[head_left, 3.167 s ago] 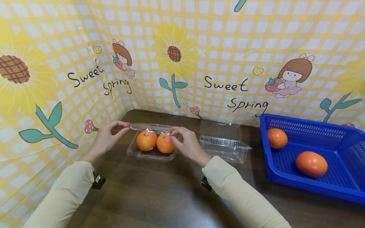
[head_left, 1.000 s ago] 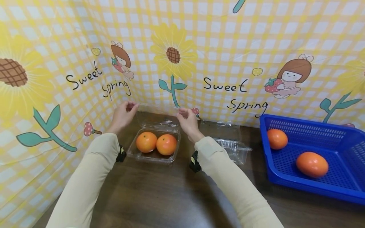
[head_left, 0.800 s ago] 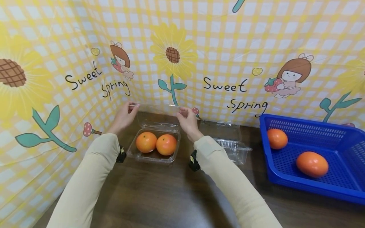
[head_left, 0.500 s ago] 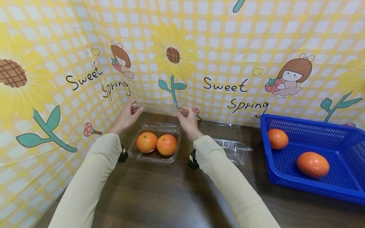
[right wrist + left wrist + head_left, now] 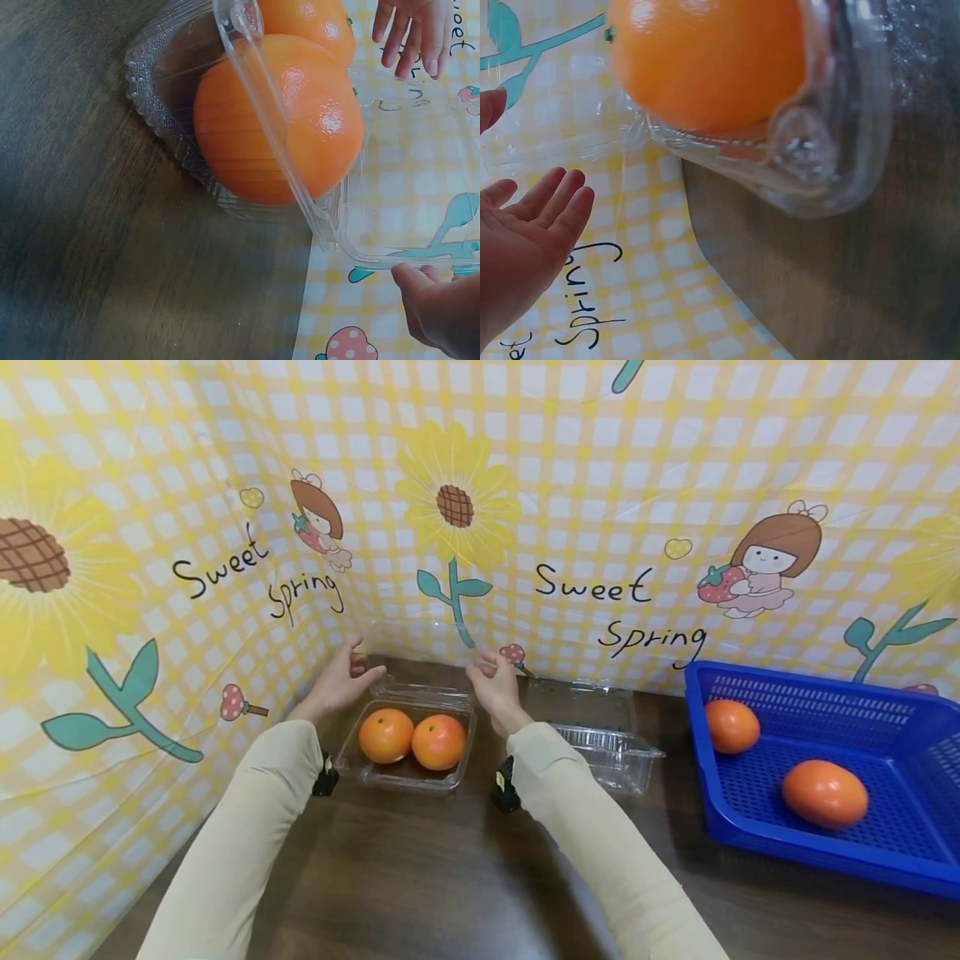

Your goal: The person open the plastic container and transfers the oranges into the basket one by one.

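A clear plastic clamshell box [image 5: 397, 779] stands on the dark wooden table with its lid [image 5: 420, 639] raised against the checked cloth. Two oranges [image 5: 386, 736] [image 5: 438, 742] sit side by side in its base. My left hand [image 5: 345, 677], fingers spread, is at the lid's left side and holds nothing; the left wrist view shows its fingertips [image 5: 574, 184] apart. My right hand [image 5: 495, 681] stays at the lid's right edge. In the right wrist view its thumb [image 5: 411, 281] is right at the rim, with the other fingertips partly hidden behind.
Right of the box stands a second clear clamshell [image 5: 611, 760] with its lid up, partly behind my right sleeve. A blue plastic basket [image 5: 712, 822] at the far right holds two more oranges [image 5: 731, 727] [image 5: 825, 793]. Patterned cloth [image 5: 600, 485] hangs behind and at the left.
The lid has swung up and back from over the oranges. Both hands rose with it; the left then let go and drew slightly down and right. My right-hand fingers have loosened at the edge.
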Available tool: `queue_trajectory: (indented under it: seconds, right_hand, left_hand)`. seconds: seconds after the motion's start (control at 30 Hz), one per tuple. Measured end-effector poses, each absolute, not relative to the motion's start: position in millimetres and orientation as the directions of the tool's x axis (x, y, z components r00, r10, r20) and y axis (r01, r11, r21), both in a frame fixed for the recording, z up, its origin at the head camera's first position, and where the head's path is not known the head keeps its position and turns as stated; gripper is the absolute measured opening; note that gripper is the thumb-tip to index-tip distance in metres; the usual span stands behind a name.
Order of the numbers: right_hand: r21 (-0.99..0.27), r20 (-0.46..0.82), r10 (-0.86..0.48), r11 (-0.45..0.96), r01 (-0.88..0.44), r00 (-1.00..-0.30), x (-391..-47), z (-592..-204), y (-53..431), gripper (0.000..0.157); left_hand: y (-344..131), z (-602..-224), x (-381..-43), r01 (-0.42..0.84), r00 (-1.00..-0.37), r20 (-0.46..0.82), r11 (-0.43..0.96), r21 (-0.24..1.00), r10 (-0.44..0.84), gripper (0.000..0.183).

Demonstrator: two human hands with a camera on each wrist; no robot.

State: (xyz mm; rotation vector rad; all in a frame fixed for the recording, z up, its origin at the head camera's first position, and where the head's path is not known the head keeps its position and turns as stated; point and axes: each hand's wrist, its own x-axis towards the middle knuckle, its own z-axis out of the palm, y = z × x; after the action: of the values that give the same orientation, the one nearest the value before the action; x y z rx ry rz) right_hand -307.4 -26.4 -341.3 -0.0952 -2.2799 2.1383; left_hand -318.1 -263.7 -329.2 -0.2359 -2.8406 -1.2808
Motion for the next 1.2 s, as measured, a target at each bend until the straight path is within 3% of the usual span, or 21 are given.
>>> queue_trajectory:
  seconds: [0.57, 1.2]
  right_hand:
    - [-0.987, -0.139, 0.002, 0.077, 0.139, -0.99, -302, -346, -29, 0.057]
    - [-0.974, -0.225, -0.028, 0.018, 0.225, -0.974, -299, -352, -28, 0.056]
  left_hand:
    - [-263, -341, -314, 0.126, -0.983, -0.004, 0.69, 0.712, 0.184, 0.074]
    - [-268, -348, -310, 0.124, -0.965, -0.082, 0.708, 0.695, 0.25, 0.073]
